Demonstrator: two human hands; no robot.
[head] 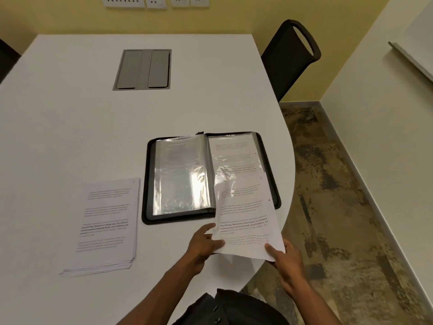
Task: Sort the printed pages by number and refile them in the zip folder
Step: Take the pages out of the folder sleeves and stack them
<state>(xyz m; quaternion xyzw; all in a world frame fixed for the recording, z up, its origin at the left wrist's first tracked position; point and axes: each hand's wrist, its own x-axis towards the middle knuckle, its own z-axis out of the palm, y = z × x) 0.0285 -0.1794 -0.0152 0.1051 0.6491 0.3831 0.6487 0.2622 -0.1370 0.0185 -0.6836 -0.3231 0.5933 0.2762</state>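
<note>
A black zip folder (150,174) lies open on the white table (70,113), its clear plastic sleeves (180,174) showing. A printed page (243,207) sits partly inside the right-hand sleeve, its lower half sticking out toward me. My left hand (203,242) pinches the page's lower left corner. The lower right corner is held by my right hand (285,259). Left of the folder, a stack of printed pages (105,226) rests on the table.
A grey cable hatch (143,69) is set into the table's middle. A black chair (290,55) stands at the far right edge. The table's curved edge runs close past the folder's right side, with patterned floor (339,207) beyond.
</note>
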